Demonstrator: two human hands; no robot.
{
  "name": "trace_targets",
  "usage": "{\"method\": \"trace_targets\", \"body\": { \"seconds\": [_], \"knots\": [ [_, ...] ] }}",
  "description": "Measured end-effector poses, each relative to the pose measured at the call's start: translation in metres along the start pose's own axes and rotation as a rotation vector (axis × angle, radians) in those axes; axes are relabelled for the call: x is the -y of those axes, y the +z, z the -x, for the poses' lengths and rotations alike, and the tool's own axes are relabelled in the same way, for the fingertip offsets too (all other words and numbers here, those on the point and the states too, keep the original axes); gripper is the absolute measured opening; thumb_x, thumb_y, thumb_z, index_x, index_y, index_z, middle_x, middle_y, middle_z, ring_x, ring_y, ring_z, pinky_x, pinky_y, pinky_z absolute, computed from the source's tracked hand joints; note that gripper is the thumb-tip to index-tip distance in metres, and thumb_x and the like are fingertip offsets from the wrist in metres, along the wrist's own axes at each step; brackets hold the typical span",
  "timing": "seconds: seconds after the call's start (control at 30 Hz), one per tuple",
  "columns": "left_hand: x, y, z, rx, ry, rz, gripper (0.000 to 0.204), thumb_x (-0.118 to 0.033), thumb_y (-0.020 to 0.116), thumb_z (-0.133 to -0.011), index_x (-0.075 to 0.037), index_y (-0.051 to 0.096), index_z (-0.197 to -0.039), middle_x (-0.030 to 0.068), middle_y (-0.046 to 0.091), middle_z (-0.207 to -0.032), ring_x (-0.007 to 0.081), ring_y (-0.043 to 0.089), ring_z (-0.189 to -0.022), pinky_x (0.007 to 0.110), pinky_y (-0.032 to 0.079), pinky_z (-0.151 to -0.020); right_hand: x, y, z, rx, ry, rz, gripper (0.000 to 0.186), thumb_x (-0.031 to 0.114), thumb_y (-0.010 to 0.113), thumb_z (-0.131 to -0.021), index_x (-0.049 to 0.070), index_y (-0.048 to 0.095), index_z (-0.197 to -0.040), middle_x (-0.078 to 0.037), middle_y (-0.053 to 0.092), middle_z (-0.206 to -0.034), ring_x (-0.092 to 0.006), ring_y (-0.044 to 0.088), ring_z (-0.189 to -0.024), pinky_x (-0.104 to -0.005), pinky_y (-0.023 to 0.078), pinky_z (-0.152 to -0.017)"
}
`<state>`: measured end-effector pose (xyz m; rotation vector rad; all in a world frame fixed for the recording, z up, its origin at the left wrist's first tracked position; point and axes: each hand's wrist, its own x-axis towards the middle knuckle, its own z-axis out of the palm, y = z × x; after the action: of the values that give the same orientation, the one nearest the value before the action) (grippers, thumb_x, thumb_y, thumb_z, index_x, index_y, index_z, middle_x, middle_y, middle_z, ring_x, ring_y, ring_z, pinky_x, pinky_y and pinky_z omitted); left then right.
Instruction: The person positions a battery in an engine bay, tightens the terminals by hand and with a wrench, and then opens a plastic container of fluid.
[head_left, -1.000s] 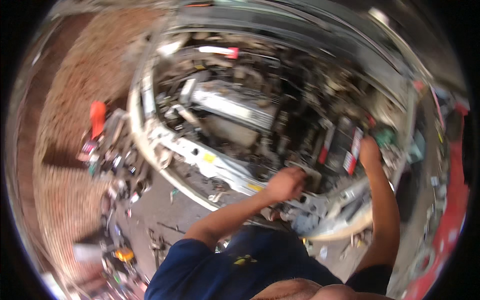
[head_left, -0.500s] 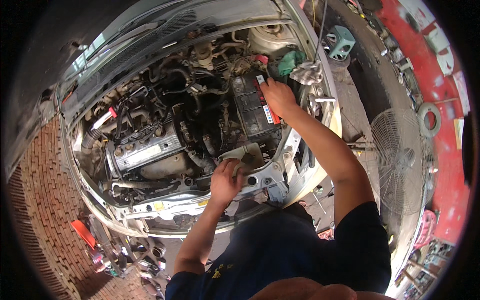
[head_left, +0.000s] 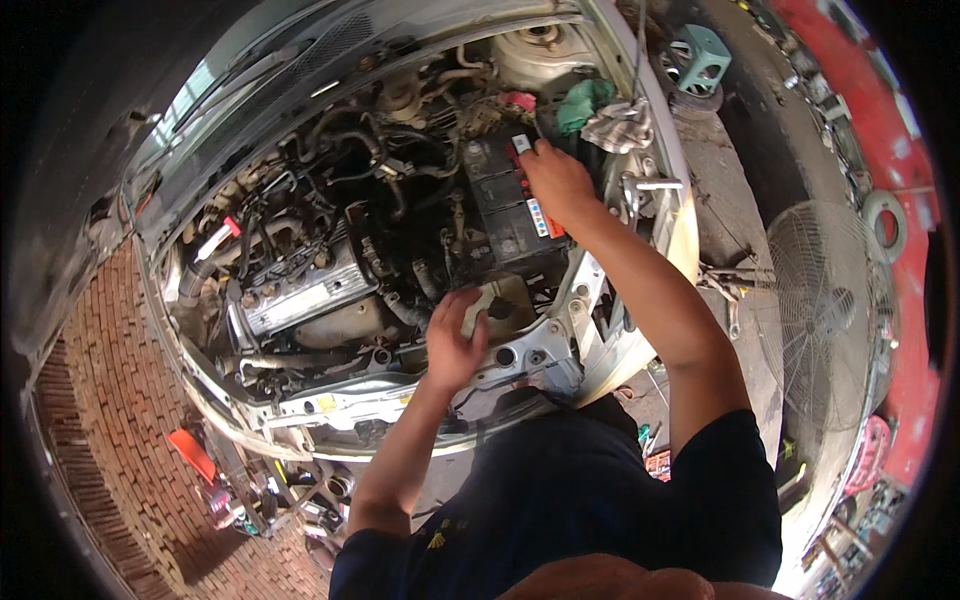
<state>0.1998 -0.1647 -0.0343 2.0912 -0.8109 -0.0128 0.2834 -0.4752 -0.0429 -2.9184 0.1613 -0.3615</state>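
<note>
Inside the open engine bay, my right hand (head_left: 560, 180) has its fingers curled over the right upper edge of a black car battery (head_left: 497, 200) with a red-and-white label. My left hand (head_left: 458, 335) is open, fingers slightly bent and apart, at a pale plastic reservoir (head_left: 505, 292) below the battery; whether it touches it I cannot tell. A ribbed silver engine cover (head_left: 300, 292) lies to the left. A green cloth (head_left: 585, 100) and a checked rag (head_left: 620, 125) are crumpled beside the battery's upper right.
The raised hood (head_left: 90, 130) arches at upper left. A teal stool (head_left: 697, 65) and a large wire fan (head_left: 820, 320) stand right of the car, near a red panel (head_left: 890, 150). An orange object (head_left: 190, 452) lies among parts on the brick floor (head_left: 105, 390).
The view has swung since a second ago, and sharpened. In the last half second my left hand has moved slightly up; my right hand has stayed on the battery.
</note>
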Motion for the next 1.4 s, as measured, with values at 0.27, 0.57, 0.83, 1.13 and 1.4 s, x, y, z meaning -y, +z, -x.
{"method": "trace_targets", "body": {
  "seconds": [0.27,0.57,0.83,1.13,1.4],
  "knots": [
    [-0.006,0.093,-0.161,-0.122,0.15,-0.064,0.036,-0.017,0.079,-0.084,-0.007,0.073,-0.119,0.0211,0.069,-0.122,0.0439,0.066,-0.114,0.053,0.052,-0.1,-0.026,-0.007,-0.004,0.027,0.018,-0.075,0.014,0.011,0.055,-0.099,0.006,0.066,-0.107,-0.022,0.068,-0.108,-0.0476,0.072,-0.099,-0.058,0.059,-0.084],
    [0.027,0.144,-0.21,-0.104,0.064,-0.11,0.041,-0.033,0.075,-0.074,-0.004,0.073,-0.103,0.0205,0.072,-0.107,0.0434,0.067,-0.107,0.055,0.051,-0.093,-0.037,0.003,-0.007,0.022,0.006,-0.101,0.028,0.012,0.06,-0.097,0.003,0.065,-0.123,-0.025,0.071,-0.118,-0.0494,0.067,-0.111,-0.0581,0.055,-0.093],
    [0.031,0.156,-0.224,-0.104,0.05,-0.134,0.025,-0.031,0.075,-0.064,-0.009,0.076,-0.075,0.0189,0.074,-0.089,0.0418,0.07,-0.096,0.053,0.054,-0.084,-0.059,0.006,-0.008,0.027,0.026,-0.149,0.033,0.011,0.069,-0.096,0.001,0.067,-0.128,-0.023,0.074,-0.122,-0.0462,0.069,-0.115,-0.053,0.054,-0.095],
    [0.039,0.179,-0.225,-0.114,-0.001,-0.124,0.023,-0.035,0.077,-0.062,-0.016,0.08,-0.074,0.0109,0.077,-0.085,0.0371,0.072,-0.097,0.049,0.051,-0.088,-0.05,-0.013,-0.002,0.106,-0.078,0.069,0.04,0.02,0.062,-0.104,0.006,0.066,-0.142,-0.017,0.072,-0.135,-0.0425,0.063,-0.126,-0.0539,0.05,-0.105],
    [0.024,0.161,-0.23,0.224,-0.217,-0.127,0.031,-0.029,0.081,-0.054,-0.012,0.08,-0.08,0.0138,0.077,-0.085,0.0372,0.075,-0.088,0.048,0.06,-0.082,-0.046,-0.017,0.01,0.116,0.009,0.104,0.05,0.029,0.066,-0.101,0.006,0.065,-0.146,-0.022,0.068,-0.143,-0.0415,0.063,-0.133,-0.0522,0.051,-0.11]
  ]
}}
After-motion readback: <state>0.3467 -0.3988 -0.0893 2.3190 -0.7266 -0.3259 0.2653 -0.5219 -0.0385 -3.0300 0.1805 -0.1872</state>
